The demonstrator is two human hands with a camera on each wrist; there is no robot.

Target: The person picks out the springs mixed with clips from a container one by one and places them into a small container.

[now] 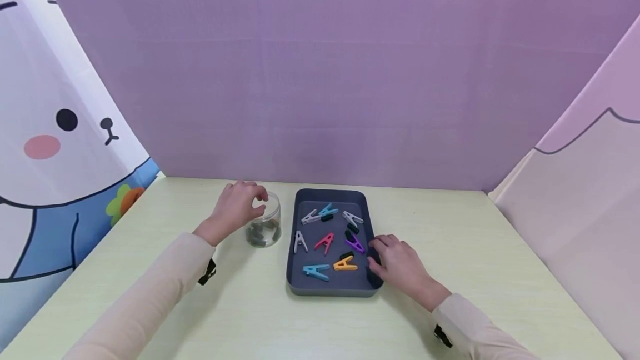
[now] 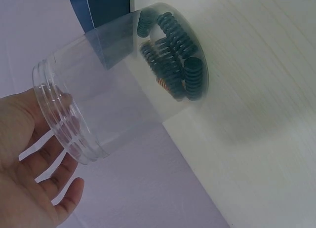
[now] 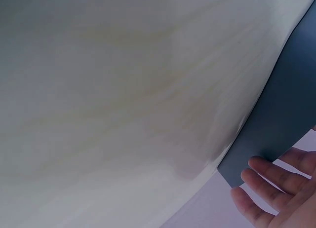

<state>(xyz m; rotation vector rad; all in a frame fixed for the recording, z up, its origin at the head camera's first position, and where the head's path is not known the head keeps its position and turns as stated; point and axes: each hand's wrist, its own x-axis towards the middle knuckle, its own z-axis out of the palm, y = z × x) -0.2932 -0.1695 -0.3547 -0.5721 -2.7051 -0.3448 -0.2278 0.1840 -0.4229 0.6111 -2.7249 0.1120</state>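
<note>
My left hand (image 1: 239,210) is poised over the mouth of a clear jar (image 1: 272,215), thumb and index finger apart, nothing visible between them. In the left wrist view, its loose fingers (image 2: 69,191) are by the jar's threaded rim. Several dark green coil springs (image 2: 192,80) lie at the jar's bottom. Beside the jar is a grey tray (image 1: 330,292) holding plastic clips, among them red (image 1: 326,242), purple (image 1: 355,244) and orange (image 1: 345,264), plus several dark springs (image 1: 327,218). My right hand (image 1: 400,265) grips the tray's right wall, some fingers outside it.
The pale wooden table (image 1: 450,226) ends at a purple backdrop (image 1: 350,99). Printed cartoon cloth (image 1: 60,171) hangs at the left, and another cloth panel (image 1: 590,193) stands at the right.
</note>
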